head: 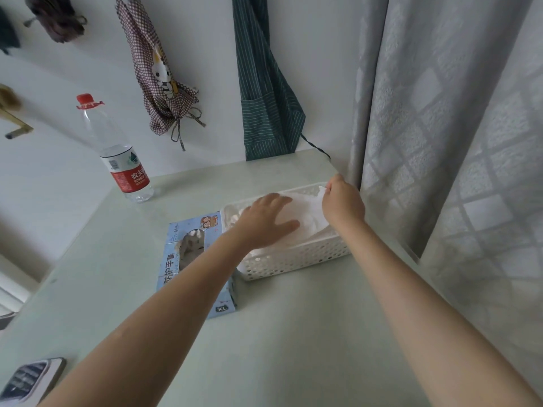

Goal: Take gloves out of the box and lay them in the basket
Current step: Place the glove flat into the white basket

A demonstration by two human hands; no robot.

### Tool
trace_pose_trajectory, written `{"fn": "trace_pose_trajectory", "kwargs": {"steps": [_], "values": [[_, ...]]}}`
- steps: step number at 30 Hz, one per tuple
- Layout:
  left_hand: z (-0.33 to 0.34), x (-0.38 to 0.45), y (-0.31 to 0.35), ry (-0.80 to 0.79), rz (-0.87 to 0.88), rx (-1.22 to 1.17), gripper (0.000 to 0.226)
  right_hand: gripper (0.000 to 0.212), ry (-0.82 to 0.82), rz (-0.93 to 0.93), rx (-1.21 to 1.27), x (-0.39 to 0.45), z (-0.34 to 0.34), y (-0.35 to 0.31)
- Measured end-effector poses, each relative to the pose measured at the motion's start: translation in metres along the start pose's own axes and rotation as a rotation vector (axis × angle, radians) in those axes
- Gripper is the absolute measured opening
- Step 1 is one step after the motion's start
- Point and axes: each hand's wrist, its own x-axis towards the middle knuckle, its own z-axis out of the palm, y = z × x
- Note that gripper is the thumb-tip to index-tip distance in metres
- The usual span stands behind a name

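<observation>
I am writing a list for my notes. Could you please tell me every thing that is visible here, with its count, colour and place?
glove box: one, light blue, on the table left of the basket, top opening torn open.
basket: one, white, perforated, near the table's right edge.
gloves: several, white, lying in the basket.
bottle: one, clear with red cap and label, at the far left of the table.
table: one, pale green.
aprons: two, one checked, one green striped, hanging on the wall.
curtain: one, grey, at right.
left hand: one, flat on the gloves.
right hand: one, pinching a glove at the basket's far end.
</observation>
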Motion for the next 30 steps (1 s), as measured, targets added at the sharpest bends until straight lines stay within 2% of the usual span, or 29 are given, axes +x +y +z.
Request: {"fn": "trace_pose_trajectory", "kwargs": {"steps": [3, 6, 9, 12, 14, 17, 19, 21, 25, 27, 30], "values": [[0.014, 0.0, -0.002, -0.124, -0.056, 0.008, 0.074, 0.023, 0.008, -0.06, -0.192, -0.001, -0.003, 0.002], [0.013, 0.001, -0.005, -0.191, -0.064, -0.07, 0.07, 0.027, -0.015, -0.126, -0.359, -0.002, -0.005, 0.002], [-0.001, 0.002, -0.009, -0.114, -0.066, -0.12, 0.062, 0.027, -0.038, -0.147, -0.457, -0.005, -0.005, 0.0], [-0.019, -0.005, -0.011, 0.003, -0.078, 0.146, 0.066, 0.028, 0.036, -0.182, -0.549, -0.008, -0.005, -0.004], [-0.027, -0.007, -0.006, -0.008, -0.127, 0.151, 0.073, 0.031, 0.033, -0.22, -0.523, -0.009, -0.005, -0.009], [-0.029, -0.004, -0.001, -0.162, -0.215, 0.094, 0.087, 0.029, -0.107, -0.239, -0.385, -0.011, -0.001, -0.019], [-0.023, 0.0, -0.006, -0.266, -0.254, 0.084, 0.098, 0.033, -0.201, -0.207, -0.338, -0.011, 0.003, -0.019], [-0.014, 0.004, -0.012, -0.334, -0.276, 0.048, 0.105, 0.046, -0.301, -0.152, -0.339, -0.011, 0.008, -0.013], [-0.003, 0.008, -0.017, -0.399, -0.253, 0.043, 0.105, 0.054, -0.409, -0.061, -0.333, -0.008, 0.009, -0.006], [-0.009, 0.007, -0.02, -0.434, -0.217, -0.02, 0.102, 0.052, -0.395, -0.049, -0.347, -0.008, 0.006, -0.011], [-0.033, -0.001, -0.03, -0.435, -0.198, -0.202, 0.09, 0.039, -0.221, -0.09, -0.317, -0.01, 0.002, -0.028]]}}
